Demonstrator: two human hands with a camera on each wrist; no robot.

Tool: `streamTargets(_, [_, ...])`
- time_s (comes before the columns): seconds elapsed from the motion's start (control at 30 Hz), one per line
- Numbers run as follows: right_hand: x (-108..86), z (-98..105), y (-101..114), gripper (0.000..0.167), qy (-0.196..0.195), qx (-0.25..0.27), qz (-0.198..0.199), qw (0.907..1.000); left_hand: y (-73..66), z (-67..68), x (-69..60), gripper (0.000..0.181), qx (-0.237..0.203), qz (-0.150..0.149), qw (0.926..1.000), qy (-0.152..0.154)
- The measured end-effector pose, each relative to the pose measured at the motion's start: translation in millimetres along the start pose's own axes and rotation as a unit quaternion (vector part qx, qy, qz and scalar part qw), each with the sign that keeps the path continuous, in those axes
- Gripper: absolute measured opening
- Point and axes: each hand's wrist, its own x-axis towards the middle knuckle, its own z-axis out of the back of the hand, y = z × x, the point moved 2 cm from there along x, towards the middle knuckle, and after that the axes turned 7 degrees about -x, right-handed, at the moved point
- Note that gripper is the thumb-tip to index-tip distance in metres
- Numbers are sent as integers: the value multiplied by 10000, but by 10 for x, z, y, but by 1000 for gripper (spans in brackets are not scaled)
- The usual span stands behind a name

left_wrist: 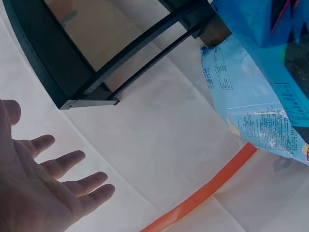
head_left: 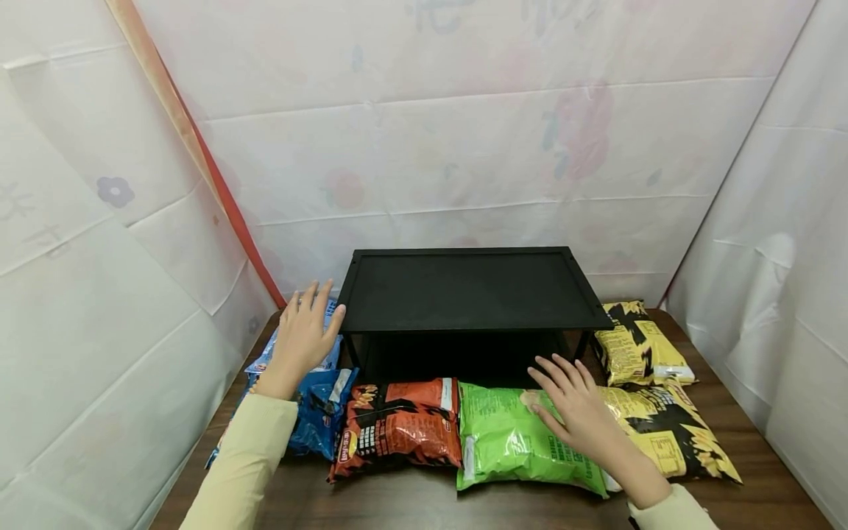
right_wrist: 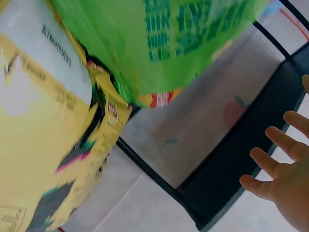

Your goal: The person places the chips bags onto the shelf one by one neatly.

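Green snack bag [head_left: 503, 436] lies in front of the low black rack [head_left: 464, 288], toward the rack's right front leg, in the head view. Above its right part hangs the right hand [head_left: 575, 411], released, with fingers spread and nothing in its grasp. At the rack's left end the left hand [head_left: 303, 340] is released too, fingers apart, in front of a light blue snack bag [head_left: 330, 358] beside the rack. A dark blue snack bag [head_left: 314, 423] lies off the rack's front left corner, and an orange-red snack bag [head_left: 411, 436] lies in front of the rack, between the dark blue and green ones. One yellow snack bag [head_left: 621, 355] lies beside the rack's right end; a yellow-and-black snack bag [head_left: 665, 427] lies off its front right corner. Beneath the rack is a dark wooden table [head_left: 397, 504]; behind it hangs a white printed curtain [head_left: 464, 154].

From the left wrist, the left hand's palm shows, fingers extended and holding nothing, near a corner of the rack. Both blue bags are well apart from the fingers, by the foot of the rack's legs.

From the right wrist, the right hand's extended fingers overlap the rack's edge; whether they touch it cannot be told. The green bag is apart from them, by the rack's legs.
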Motion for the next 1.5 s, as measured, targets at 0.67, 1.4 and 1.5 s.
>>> streamTargets(0.67, [-139,-355,312,40,417,434,1012,9930,57,-169,278,54,65,201,9970,751])
streamTargets(1.4, [-306,-461,328,85,1313,380,969,9859,186,-229,483,53,-246,107,9910,1308])
streamTargets(1.5, [-332,-493,329,97,1386,306,1013,9847,190,-245,484,53,-357,146,9897,1378])
